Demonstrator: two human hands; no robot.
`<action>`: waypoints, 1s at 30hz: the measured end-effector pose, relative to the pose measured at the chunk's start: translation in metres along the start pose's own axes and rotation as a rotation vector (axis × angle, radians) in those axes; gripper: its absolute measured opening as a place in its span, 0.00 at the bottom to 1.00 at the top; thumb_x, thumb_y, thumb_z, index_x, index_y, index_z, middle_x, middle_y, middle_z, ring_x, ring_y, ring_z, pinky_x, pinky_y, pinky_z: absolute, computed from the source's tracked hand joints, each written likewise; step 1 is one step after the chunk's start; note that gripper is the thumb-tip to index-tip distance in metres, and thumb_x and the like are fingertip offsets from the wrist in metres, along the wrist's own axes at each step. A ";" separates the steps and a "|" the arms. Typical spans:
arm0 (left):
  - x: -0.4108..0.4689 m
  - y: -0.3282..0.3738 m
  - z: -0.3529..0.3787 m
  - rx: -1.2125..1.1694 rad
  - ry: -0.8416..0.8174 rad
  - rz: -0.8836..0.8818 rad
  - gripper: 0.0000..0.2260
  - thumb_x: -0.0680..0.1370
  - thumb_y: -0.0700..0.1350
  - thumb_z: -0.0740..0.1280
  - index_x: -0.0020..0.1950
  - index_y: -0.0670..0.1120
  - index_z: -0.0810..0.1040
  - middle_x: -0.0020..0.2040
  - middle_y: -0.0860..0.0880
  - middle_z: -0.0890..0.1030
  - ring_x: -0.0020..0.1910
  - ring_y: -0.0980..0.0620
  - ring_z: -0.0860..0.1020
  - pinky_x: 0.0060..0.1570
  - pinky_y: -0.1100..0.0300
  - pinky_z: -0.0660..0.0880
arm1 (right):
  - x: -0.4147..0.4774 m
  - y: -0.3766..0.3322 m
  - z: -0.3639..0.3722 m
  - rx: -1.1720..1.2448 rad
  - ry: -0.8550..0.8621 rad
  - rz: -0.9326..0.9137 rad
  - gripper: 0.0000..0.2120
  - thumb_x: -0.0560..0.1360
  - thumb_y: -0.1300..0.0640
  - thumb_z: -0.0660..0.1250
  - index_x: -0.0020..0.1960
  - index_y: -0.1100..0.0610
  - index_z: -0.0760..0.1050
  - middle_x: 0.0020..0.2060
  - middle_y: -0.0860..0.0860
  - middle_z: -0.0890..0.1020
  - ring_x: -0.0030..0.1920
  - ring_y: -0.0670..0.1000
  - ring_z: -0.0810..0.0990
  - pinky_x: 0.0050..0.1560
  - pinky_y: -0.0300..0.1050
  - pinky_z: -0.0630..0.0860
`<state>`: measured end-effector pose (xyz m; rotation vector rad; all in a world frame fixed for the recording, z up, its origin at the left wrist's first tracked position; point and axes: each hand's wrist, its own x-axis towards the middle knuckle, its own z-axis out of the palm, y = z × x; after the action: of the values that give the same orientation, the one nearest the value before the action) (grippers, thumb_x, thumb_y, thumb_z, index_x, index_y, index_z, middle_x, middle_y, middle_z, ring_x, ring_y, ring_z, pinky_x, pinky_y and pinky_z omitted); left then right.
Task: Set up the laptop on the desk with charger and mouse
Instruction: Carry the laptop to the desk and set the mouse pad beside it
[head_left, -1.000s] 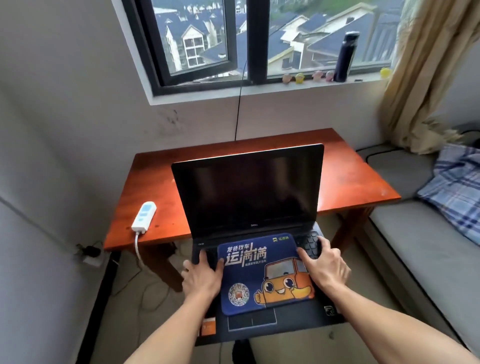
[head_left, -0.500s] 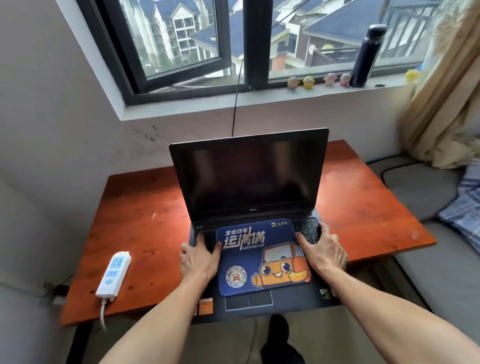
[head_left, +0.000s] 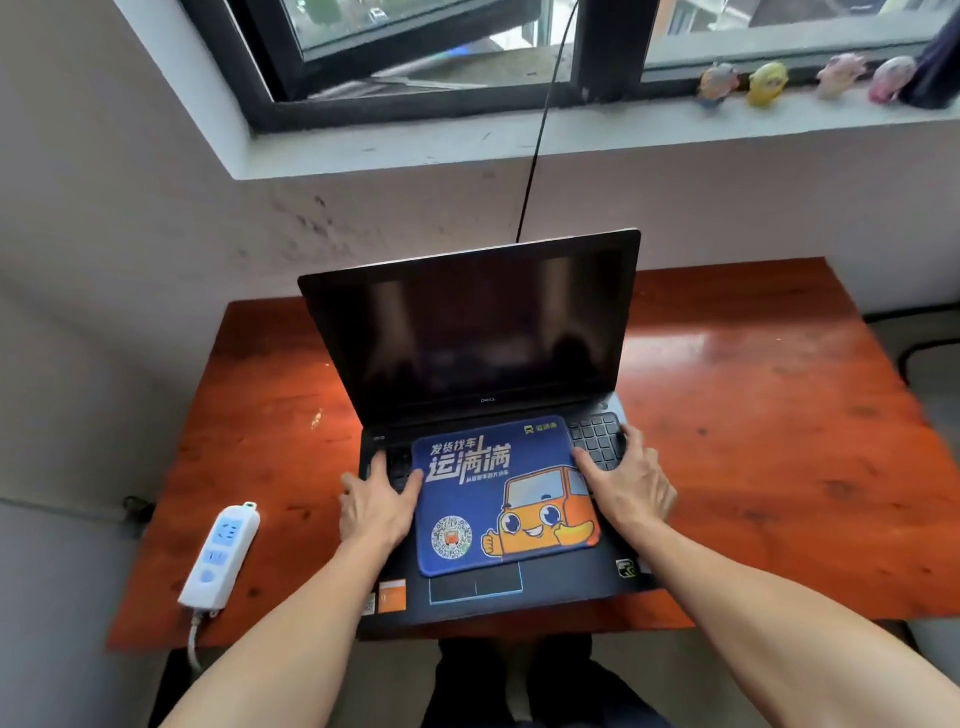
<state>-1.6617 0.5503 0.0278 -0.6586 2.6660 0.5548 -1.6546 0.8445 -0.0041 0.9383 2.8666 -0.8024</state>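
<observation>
An open black laptop (head_left: 470, 338) with a dark screen lies on the red-brown wooden desk (head_left: 753, 441), its front edge near the desk's front edge. A blue mouse pad (head_left: 498, 488) with an orange cartoon truck lies over its keyboard. My left hand (head_left: 376, 501) grips the laptop base at the pad's left side, thumb touching the pad. My right hand (head_left: 626, 480) grips the base at the pad's right side, fingers on the number keys. No charger or mouse is visible.
A white power strip (head_left: 221, 553) lies at the desk's front left, its cable hanging over the edge. A black cable (head_left: 540, 124) hangs down the wall behind the laptop. Small figurines (head_left: 766, 83) stand on the window sill.
Both hands carried the laptop forward from over the floor onto the desk. It now rests on the desktop, further in. My view has moved closer to the desk.
</observation>
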 end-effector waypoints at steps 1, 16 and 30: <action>0.008 -0.001 -0.002 0.003 0.001 -0.004 0.31 0.75 0.66 0.59 0.75 0.55 0.58 0.62 0.38 0.66 0.60 0.33 0.71 0.58 0.45 0.70 | 0.003 -0.006 0.005 0.002 -0.006 -0.001 0.39 0.64 0.26 0.63 0.69 0.44 0.63 0.52 0.55 0.78 0.53 0.59 0.79 0.49 0.51 0.73; 0.108 -0.046 -0.010 0.056 -0.077 0.084 0.32 0.75 0.64 0.61 0.74 0.51 0.59 0.62 0.36 0.67 0.62 0.34 0.68 0.59 0.43 0.69 | -0.013 -0.057 0.084 -0.026 -0.051 0.161 0.35 0.74 0.32 0.58 0.74 0.49 0.59 0.57 0.59 0.76 0.58 0.61 0.76 0.52 0.55 0.72; 0.099 -0.051 -0.013 0.117 -0.154 0.100 0.28 0.76 0.55 0.63 0.74 0.48 0.61 0.62 0.35 0.68 0.63 0.35 0.67 0.60 0.45 0.68 | 0.002 -0.075 0.056 -0.306 -0.208 0.228 0.30 0.78 0.36 0.55 0.61 0.62 0.72 0.58 0.63 0.77 0.60 0.64 0.74 0.54 0.54 0.71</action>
<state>-1.7215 0.4667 -0.0162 -0.4333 2.5735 0.4524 -1.7058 0.7676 -0.0182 1.0434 2.5462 -0.3993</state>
